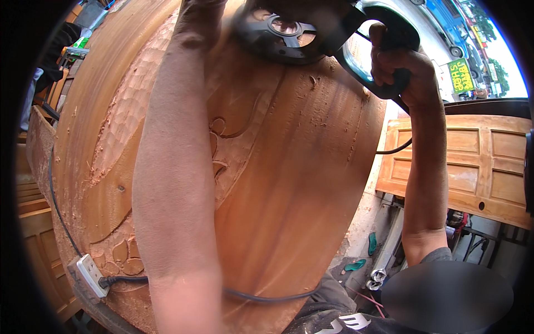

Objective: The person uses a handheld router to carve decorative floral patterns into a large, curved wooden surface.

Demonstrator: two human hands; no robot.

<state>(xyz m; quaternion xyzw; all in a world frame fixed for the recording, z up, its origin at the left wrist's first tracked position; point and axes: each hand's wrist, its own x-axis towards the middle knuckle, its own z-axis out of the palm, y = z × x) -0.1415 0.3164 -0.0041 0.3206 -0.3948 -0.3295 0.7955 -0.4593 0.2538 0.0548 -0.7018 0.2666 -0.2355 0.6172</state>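
Observation:
A black power router [283,50] stands on the wooden panel at the top of the view, its round spoked base near the carved wood. My right hand [397,64] is closed around the router's looped side handle, with the fingers wrapped over it. My left arm stretches across the panel, and my left hand [200,14] reaches the upper edge beside the router. Its fingers are dark and cut off. Beneath both arms lies the large brown wooden panel [289,195], with carved scroll shapes, gouged patches and scattered shavings.
A white power strip [92,275] with a black plug sits at the panel's lower left corner. The black cord [267,298] runs along the near edge. Panelled wooden doors [461,161] lie at right, and green slippers [356,265] are on the floor.

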